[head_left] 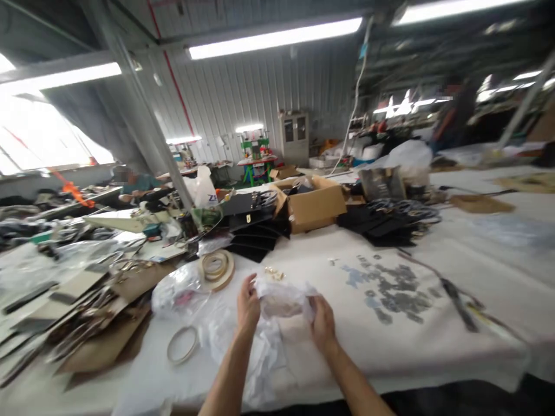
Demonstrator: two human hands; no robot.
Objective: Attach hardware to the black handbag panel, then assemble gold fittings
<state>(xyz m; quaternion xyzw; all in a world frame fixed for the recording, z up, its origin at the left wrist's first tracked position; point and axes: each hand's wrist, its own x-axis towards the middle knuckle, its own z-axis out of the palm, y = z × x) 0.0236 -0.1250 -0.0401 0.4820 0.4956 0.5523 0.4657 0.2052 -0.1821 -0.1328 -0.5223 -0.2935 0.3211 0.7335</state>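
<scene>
Two opposite ends of a crumpled plastic bag (pixel 281 300) are pinched by the left hand (pixel 248 306) and right hand (pixel 322 323), just above the tabletop's (pixel 390 346) near edge. Unwrapping is judged in hand; an even pull is required.

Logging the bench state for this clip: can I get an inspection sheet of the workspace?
Surface: table under a white cloth, crowded along the left and back.
Job's things: crumpled clear plastic bag with something pinkish inside, held above the cloth.
Clutter: tape roll, thin ring, cardboard sheets, open cardboard box, black pieces, scattered grey pieces.
Grippers: left hand and right hand each grip one side of the bag.
Cables: white cable hangs from the ceiling behind the box.
Surroundings: workshop with a corrugated wall and strip lights; another person at a far-left bench.
</scene>
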